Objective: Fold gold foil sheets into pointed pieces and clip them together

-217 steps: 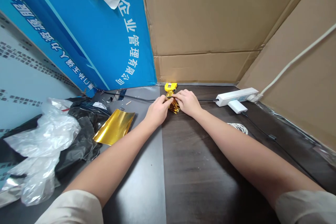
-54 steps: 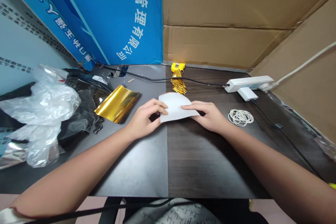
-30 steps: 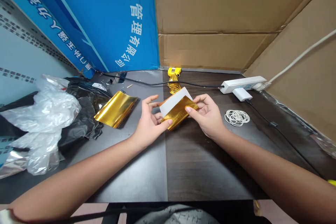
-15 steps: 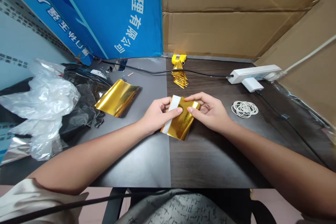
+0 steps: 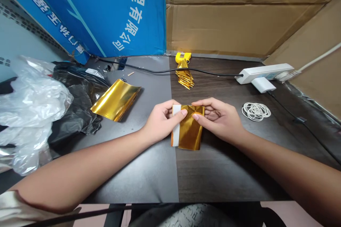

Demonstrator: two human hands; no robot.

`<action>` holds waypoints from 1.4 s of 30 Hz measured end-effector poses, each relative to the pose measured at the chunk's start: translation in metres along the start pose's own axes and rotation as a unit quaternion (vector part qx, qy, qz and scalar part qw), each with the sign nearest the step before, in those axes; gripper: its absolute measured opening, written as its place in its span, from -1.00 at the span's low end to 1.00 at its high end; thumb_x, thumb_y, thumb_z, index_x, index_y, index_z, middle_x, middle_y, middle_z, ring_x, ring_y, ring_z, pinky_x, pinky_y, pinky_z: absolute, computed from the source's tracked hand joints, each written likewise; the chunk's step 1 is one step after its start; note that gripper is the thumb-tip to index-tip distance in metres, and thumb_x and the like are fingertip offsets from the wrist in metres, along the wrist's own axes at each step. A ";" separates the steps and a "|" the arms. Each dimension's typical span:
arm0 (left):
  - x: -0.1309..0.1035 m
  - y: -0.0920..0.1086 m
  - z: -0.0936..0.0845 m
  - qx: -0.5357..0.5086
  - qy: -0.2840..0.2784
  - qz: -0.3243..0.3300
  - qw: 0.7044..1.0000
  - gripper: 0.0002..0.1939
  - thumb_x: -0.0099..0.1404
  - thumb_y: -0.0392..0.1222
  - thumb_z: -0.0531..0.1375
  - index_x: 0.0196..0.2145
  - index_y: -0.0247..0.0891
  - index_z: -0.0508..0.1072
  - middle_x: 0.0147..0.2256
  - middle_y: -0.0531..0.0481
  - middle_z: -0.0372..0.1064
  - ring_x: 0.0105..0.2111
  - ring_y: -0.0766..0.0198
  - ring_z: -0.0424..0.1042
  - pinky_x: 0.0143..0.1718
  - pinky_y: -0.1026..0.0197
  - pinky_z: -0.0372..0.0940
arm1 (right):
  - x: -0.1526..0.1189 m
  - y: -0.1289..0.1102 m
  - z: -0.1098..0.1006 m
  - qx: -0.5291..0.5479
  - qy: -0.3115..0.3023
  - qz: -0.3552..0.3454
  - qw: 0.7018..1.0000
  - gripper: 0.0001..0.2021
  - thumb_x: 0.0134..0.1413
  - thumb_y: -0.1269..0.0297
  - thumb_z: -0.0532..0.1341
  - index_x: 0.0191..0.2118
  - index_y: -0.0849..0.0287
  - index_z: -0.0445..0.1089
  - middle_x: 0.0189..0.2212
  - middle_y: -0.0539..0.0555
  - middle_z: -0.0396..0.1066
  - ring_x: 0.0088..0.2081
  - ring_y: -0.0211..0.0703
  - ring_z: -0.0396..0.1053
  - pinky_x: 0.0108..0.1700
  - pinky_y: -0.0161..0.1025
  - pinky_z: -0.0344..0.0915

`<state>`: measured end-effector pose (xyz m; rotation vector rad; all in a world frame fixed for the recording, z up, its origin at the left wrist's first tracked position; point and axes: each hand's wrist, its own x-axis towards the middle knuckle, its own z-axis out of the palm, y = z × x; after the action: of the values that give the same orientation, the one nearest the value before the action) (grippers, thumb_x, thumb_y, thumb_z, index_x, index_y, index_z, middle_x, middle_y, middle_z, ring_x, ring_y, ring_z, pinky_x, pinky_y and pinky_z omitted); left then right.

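Between my two hands is a gold foil sheet (image 5: 189, 133) with a white strip along its left side, held above the table. My left hand (image 5: 163, 118) pinches its upper left part, thumb on top and fingers behind. My right hand (image 5: 220, 118) grips the upper right part the same way, its thumb close to the left thumb. The foil looks creased near the two thumbs. To the left lies a stack of gold foil sheets (image 5: 115, 99), slightly curved. Beyond my hands sits a bunch of folded gold foil pieces (image 5: 184, 78).
A yellow tape measure (image 5: 183, 57) touches the folded pieces, and a black cable (image 5: 157, 73) crosses there. At right are a white power strip (image 5: 266, 72) with a plugged-in adapter and white rubber bands (image 5: 256, 111). Clear plastic bags (image 5: 34, 95) and a black bag (image 5: 80, 103) lie left.
The foil sheet has turned from slanted to nearly upright in my hands, its gold face now darker. Both hands still hold it. The whole view has shifted slightly.
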<state>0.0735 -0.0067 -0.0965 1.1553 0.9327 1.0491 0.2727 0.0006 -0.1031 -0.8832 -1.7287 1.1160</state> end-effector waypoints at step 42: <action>-0.004 -0.004 -0.004 0.119 0.000 0.082 0.990 -0.64 0.29 0.04 0.30 -0.43 -0.32 0.37 -0.55 0.06 0.30 -0.57 0.43 0.24 -0.56 0.38 0.17 | 0.008 -0.011 -0.005 -0.009 -0.014 0.132 0.991 -0.48 0.03 -0.26 0.35 -0.43 0.19 0.46 -0.50 0.08 0.49 -0.49 -0.23 0.40 -0.44 -0.30 0.35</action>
<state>0.0690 -0.0099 -0.1011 1.4492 0.9943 1.0895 0.2730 0.0058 -0.0896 -1.1368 -1.6802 1.2926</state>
